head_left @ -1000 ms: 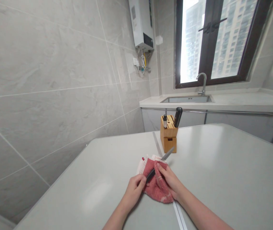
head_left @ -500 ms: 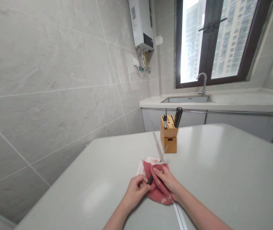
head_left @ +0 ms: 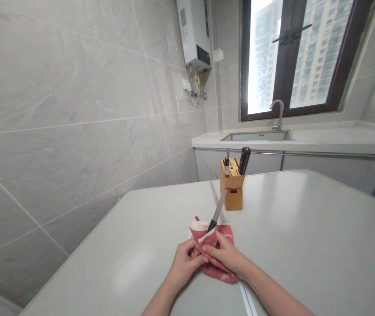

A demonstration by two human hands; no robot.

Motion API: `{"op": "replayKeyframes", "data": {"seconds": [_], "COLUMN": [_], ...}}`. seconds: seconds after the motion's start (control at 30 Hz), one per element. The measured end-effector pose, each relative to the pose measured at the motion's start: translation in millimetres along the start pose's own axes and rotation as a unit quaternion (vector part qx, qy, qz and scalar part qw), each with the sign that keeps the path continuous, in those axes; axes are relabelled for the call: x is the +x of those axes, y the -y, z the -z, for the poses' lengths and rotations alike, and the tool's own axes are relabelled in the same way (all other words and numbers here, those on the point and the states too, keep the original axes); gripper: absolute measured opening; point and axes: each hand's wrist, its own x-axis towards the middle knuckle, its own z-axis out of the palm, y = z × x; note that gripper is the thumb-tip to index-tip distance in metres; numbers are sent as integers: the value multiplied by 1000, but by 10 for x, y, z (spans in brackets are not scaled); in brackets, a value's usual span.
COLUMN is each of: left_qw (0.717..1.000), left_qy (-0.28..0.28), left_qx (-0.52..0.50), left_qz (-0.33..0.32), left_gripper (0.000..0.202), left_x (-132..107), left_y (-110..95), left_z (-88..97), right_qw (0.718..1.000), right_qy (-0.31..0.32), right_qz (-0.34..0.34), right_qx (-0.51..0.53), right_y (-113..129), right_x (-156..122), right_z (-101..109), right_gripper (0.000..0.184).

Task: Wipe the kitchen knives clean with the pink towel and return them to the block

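A knife [head_left: 219, 208] points away from me, its blade up toward the wooden knife block [head_left: 233, 199]. Part of its black handle shows at the blade's base; a red cloth [head_left: 220, 272] with a white edge is folded over the rest. My left hand [head_left: 187, 259] is closed at the near end of the handle, where cloth covers its fingertips. On the right side, my right hand [head_left: 225, 253] pinches the cloth around the handle, thumb on top.
The knife block stands farther back on the white table [head_left: 134, 245], holding a large black-handled knife [head_left: 245, 160] and a smaller dark handle [head_left: 226, 166]. Behind it are a counter with a sink [head_left: 256, 137] and a faucet [head_left: 281, 115]. A tiled wall rises at the left.
The blade and upper handle have come into clearer view above the cloth. My right hand has shifted slightly left and down, and the cloth now covers the handle end by my left hand.
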Motion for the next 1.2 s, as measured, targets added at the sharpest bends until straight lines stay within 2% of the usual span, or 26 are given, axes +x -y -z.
{"op": "replayKeyframes", "data": {"seconds": [0.23, 0.57, 0.9, 1.2], "left_qw": [1000, 1000, 999, 996], "left_qy": [-6, 15, 27, 26], "left_qx": [8, 11, 16, 57], "left_qz": [4, -16, -31, -62], "left_gripper": [26, 22, 25, 33], "left_x": [11, 19, 6, 23], "left_y": [6, 18, 4, 22], "left_z": [-7, 2, 13, 19], "right_qw": [999, 1000, 1000, 999], "right_qy": [1, 2, -8, -36], "right_qz": [-9, 10, 13, -2], "right_qx": [-48, -21, -18, -22], "right_y": [78, 37, -53, -8], "right_x": [5, 10, 52, 46], "right_z": [-5, -6, 25, 20], "right_gripper": [25, 30, 31, 28]}}
